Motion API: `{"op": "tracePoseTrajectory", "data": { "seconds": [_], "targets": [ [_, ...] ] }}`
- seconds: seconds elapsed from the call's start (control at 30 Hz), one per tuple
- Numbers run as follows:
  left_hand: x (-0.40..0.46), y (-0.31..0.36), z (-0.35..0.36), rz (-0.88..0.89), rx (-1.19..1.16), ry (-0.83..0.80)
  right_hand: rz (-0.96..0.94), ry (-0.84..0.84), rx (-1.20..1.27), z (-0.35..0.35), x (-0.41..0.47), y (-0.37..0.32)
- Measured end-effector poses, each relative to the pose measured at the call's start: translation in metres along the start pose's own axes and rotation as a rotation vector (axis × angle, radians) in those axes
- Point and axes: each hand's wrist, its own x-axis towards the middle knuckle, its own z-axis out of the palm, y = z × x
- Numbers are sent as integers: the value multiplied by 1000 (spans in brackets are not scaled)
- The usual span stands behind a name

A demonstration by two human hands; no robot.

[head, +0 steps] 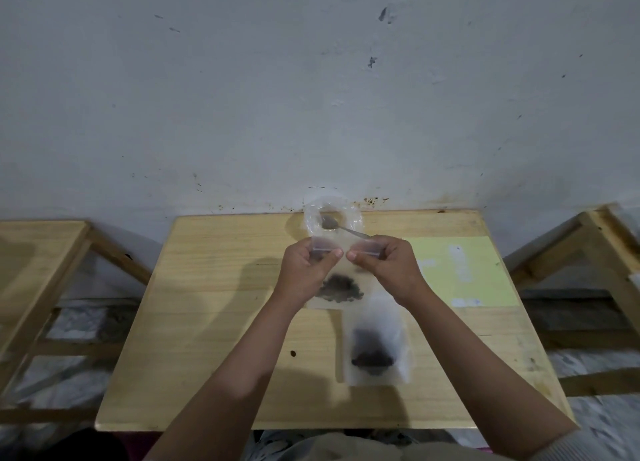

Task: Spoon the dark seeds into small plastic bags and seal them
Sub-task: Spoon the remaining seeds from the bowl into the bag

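Above the surface [214, 322], the held bag [337, 287] hangs with dark seeds [341, 289] pooled low, its top strip pinched by both hands, left hand [306, 270] and right hand [388, 270]. Sealing looks underway; next, press along the strip. Just nearer than it lies one filled bag [375, 349]; beyond, one spoon [341, 226] rests in what seems one clear container [332, 218].

No text, label, brand or number can be read. The yellow sheet [460, 270] on the bench [207, 322] carries pale white patches that may be print, but they are too blurred to make out. The plastic bags show no lettering.
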Motion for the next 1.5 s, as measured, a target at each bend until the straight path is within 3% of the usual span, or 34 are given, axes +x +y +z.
{"op": "tracePoseTrajectory", "data": {
  "seconds": [0.33, 0.53, 0.9, 1.17, 1.37, 1.5],
  "targets": [
    [1, -1, 17, -19, -45, -34, -43, -30, -70, -22, 6, 1],
    [2, -1, 17, -51, -87, 104, 106, 23, 155, -31, 5, 7],
    [-1, -2, 22, -108, -143, 76, 73, 80, 203, -46, 3, 9],
    [-6, 1, 31, -111, -118, 151, 25, 32, 35, -43, -16, 17],
    [-27, -31, 37, -248, 36, 28, 46, 217, 25, -52, -27, 37],
    [-49, -57, 49, -219, 154, 136, 23, 335, -203, -51, -37, 61]
  ]
}}
